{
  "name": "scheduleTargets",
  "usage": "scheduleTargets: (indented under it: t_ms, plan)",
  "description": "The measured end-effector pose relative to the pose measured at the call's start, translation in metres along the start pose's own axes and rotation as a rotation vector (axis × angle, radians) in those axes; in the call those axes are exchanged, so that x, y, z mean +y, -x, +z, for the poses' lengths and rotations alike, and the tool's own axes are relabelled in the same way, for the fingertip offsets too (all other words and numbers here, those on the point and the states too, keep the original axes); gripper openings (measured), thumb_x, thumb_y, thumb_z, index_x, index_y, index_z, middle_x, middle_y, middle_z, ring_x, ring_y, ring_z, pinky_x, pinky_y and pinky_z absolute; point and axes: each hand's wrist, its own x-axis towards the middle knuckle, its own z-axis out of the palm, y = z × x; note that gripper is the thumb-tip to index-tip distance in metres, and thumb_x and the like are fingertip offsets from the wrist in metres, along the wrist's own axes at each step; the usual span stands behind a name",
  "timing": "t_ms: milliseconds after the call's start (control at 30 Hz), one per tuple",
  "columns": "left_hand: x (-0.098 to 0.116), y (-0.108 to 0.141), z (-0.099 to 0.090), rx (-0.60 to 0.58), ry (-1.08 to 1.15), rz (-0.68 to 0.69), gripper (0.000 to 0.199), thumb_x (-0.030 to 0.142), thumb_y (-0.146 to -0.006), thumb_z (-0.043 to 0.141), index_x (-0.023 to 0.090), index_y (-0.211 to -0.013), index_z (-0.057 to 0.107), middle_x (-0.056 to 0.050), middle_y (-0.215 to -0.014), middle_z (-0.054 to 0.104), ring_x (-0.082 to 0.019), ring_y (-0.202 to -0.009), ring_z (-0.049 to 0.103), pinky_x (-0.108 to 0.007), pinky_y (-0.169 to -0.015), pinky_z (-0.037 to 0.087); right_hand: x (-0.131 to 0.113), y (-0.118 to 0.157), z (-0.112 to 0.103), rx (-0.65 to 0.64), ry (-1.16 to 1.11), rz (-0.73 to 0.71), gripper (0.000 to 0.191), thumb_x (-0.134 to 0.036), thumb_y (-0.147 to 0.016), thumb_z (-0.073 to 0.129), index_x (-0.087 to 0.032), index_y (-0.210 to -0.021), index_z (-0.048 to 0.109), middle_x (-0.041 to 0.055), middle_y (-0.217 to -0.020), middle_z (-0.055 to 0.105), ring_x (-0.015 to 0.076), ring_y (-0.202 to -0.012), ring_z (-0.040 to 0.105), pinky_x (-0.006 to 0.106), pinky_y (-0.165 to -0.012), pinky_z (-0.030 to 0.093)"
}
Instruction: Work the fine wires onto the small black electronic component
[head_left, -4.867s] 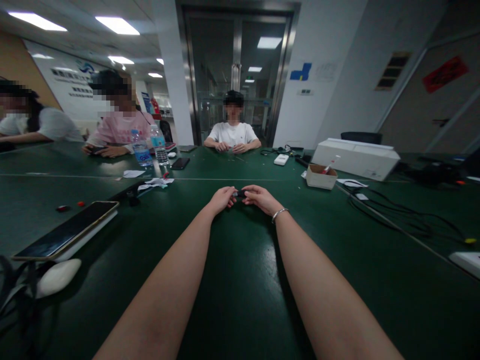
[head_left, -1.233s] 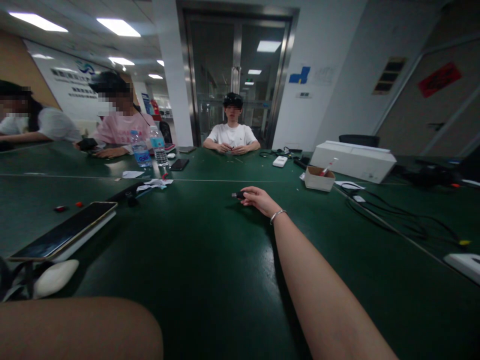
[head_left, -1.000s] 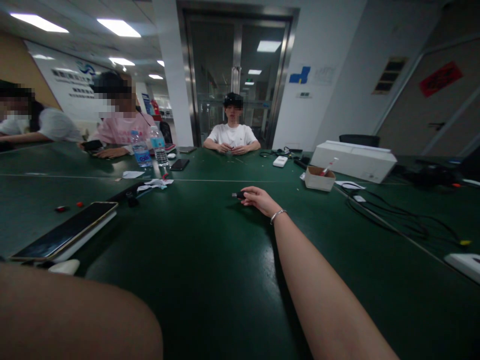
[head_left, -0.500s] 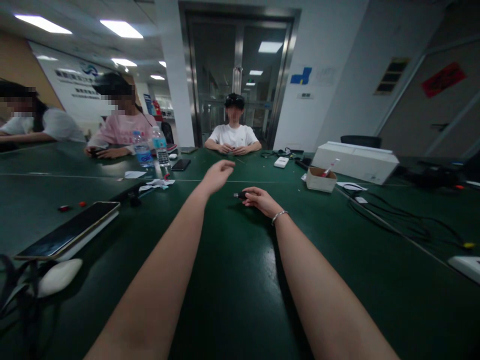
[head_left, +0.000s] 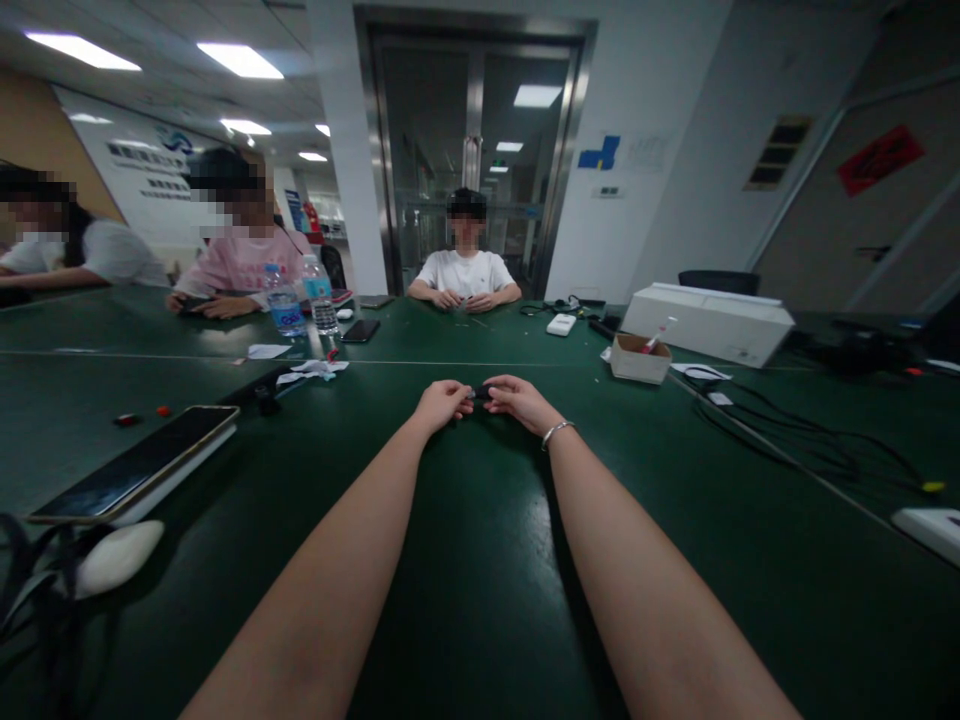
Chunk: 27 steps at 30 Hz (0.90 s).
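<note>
A small black USB stick (head_left: pixel 482 392) with a metal end pointing left is held between my hands, just above the green table (head_left: pixel 465 560). My right hand (head_left: pixel 521 402) pinches its black body between thumb and fingers; a silver bracelet (head_left: pixel 557 432) circles that wrist. My left hand (head_left: pixel 444 404) is closed with its fingertips at the metal end, which they largely cover.
A phone (head_left: pixel 142 462) lies on a white box at left, near a white mouse-shaped object (head_left: pixel 120 558). Ahead stand two water bottles (head_left: pixel 321 295). At right are a small open carton (head_left: pixel 640 358), a long white box (head_left: pixel 709 322) and black cables (head_left: pixel 795 430). Several people sit around the table.
My left hand has come down and nearer from above the table, and its fingers have closed at the stick's metal end. My right hand has stayed almost still with the USB stick.
</note>
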Motion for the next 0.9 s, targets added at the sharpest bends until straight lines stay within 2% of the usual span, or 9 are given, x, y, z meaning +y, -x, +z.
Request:
scheduleTargets:
  t_ms: [67,133,267,400,533,700,800,900]
  plan:
    - [-0.0003,0.0019,-0.0008,-0.007,0.009,0.074,0.020,0.027,-0.075,0.067,0.014,-0.089,0.062,-0.008,-0.086,0.068,-0.014,-0.074,0.064,-0.021,-0.056,0.046,-0.0002,-0.0001,0.0005,0.010,0.009,0.007,0.012,-0.005,-0.083,0.060,-0.013,-0.093,0.062,0.0030,-0.072,0.067,0.0091,-0.062,0.067,0.016,-0.056,0.055]
    - [0.0000,0.0033,-0.0013,-0.011,0.024,0.091,0.027,0.027,-0.072,0.070,0.015,-0.095,0.061,-0.008,-0.088,0.068,-0.015,-0.077,0.065,-0.022,-0.058,0.048,-0.0003,-0.0002,0.0008,0.012,0.003,0.009,0.011,-0.005,-0.083,0.060,-0.013,-0.092,0.062,0.0029,-0.071,0.067,0.0091,-0.061,0.067,0.016,-0.056,0.055]
    - [0.0012,0.0025,-0.0004,0.001,0.029,-0.002,0.027,0.038,-0.082,0.057,0.015,-0.096,0.060,-0.007,-0.079,0.067,-0.014,-0.069,0.064,-0.021,-0.054,0.046,0.0002,-0.0005,0.0002,0.002,-0.013,0.007,0.012,-0.006,-0.083,0.060,-0.014,-0.092,0.062,0.0022,-0.072,0.067,0.0089,-0.061,0.066,0.016,-0.056,0.055]
    - [0.0026,0.0014,0.0001,0.008,0.014,0.037,0.023,0.032,-0.080,0.061,0.016,-0.096,0.061,-0.007,-0.087,0.067,-0.014,-0.074,0.063,-0.020,-0.055,0.047,0.0012,-0.0011,-0.0012,-0.011,-0.005,0.007,0.012,-0.007,-0.083,0.060,-0.013,-0.093,0.062,0.0026,-0.072,0.067,0.0091,-0.062,0.066,0.017,-0.057,0.055]
    - [0.0045,0.0034,0.0015,0.000,0.006,-0.003,0.025,0.034,-0.087,0.050,0.014,-0.096,0.061,-0.006,-0.077,0.065,-0.013,-0.066,0.062,-0.019,-0.051,0.044,0.0021,-0.0019,-0.0016,-0.010,-0.005,0.002,0.012,-0.008,-0.082,0.062,-0.014,-0.093,0.062,0.0028,-0.073,0.067,0.0094,-0.062,0.066,0.017,-0.058,0.055]
    - [0.0041,0.0069,0.0030,0.026,0.013,0.063,0.023,0.032,-0.081,0.059,0.017,-0.097,0.061,-0.006,-0.088,0.065,-0.012,-0.073,0.061,-0.019,-0.054,0.045,0.0037,-0.0021,-0.0009,-0.015,0.000,-0.016,0.012,-0.008,-0.082,0.061,-0.013,-0.094,0.061,0.0022,-0.072,0.067,0.0090,-0.061,0.066,0.017,-0.057,0.055]
    - [0.0027,0.0077,0.0025,0.035,0.047,0.033,0.026,0.036,-0.085,0.053,0.016,-0.098,0.060,-0.005,-0.079,0.063,-0.011,-0.064,0.060,-0.020,-0.052,0.044,0.0041,-0.0016,-0.0007,-0.012,0.007,-0.018,0.012,-0.009,-0.082,0.062,-0.013,-0.094,0.062,0.0023,-0.072,0.067,0.0092,-0.060,0.066,0.017,-0.058,0.055]
    - [0.0015,0.0082,0.0017,0.033,0.033,0.069,0.021,0.029,-0.085,0.053,0.015,-0.098,0.060,-0.005,-0.079,0.062,-0.010,-0.066,0.058,-0.019,-0.053,0.044,0.0037,-0.0009,-0.0001,-0.007,0.024,-0.021,0.012,-0.009,-0.083,0.061,-0.013,-0.094,0.062,0.0022,-0.070,0.067,0.0092,-0.060,0.066,0.017,-0.057,0.054]
